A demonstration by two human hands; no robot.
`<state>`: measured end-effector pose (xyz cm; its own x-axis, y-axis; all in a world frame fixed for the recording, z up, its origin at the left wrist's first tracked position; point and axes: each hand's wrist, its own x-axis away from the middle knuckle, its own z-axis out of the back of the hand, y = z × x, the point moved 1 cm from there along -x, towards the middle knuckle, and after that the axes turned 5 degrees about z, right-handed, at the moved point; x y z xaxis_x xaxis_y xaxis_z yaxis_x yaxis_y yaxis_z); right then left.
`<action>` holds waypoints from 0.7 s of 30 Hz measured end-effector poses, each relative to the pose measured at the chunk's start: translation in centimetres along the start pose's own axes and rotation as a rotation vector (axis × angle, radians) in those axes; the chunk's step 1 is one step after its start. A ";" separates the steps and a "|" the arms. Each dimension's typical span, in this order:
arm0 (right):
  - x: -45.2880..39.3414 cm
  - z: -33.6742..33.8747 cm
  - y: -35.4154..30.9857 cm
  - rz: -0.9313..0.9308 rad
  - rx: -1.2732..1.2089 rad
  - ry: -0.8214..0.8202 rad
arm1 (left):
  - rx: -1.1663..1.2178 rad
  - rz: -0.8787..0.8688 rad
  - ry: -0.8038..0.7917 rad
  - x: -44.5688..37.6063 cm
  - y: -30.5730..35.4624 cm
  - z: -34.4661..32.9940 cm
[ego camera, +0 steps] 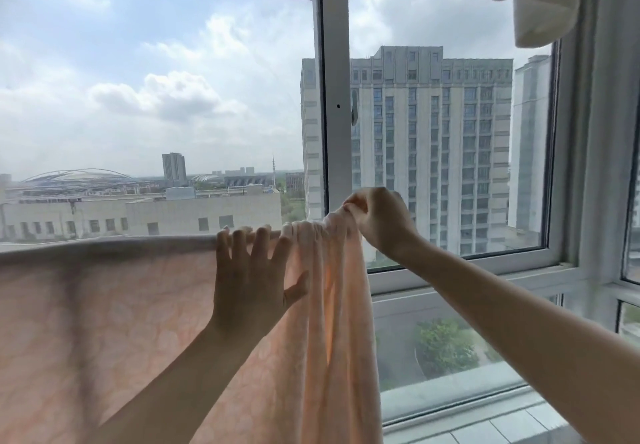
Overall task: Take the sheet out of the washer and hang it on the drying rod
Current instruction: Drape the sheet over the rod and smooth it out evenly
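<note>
A pale pink patterned sheet (104, 322) hangs over a horizontal drying rod, which the cloth covers from the left edge to about the middle of the view. My left hand (252, 280) lies flat against the sheet with fingers spread, fingertips at the top fold. My right hand (377, 218) pinches the bunched right end of the sheet at the top, where the cloth gathers into folds and hangs down in a narrow drape. The rod itself is hidden under the fabric.
A large window with a white frame (332, 97) stands right behind the sheet, with tall buildings outside. A white cloth (540, 0) hangs at the top right. A window ledge (485, 405) runs along the lower right.
</note>
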<state>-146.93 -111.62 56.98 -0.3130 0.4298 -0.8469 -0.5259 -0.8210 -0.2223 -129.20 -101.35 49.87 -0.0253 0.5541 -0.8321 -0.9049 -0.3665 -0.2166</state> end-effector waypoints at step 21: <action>1.0 -0.7 -0.5 0.149 0.013 -0.172 | 0.018 -0.010 0.067 0.4 0.1 -0.1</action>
<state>-146.43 -111.02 55.89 -0.5176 0.3633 -0.7747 -0.4738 -0.8756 -0.0940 -129.29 -101.27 49.48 0.0115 0.5057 -0.8626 -0.9126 -0.3473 -0.2158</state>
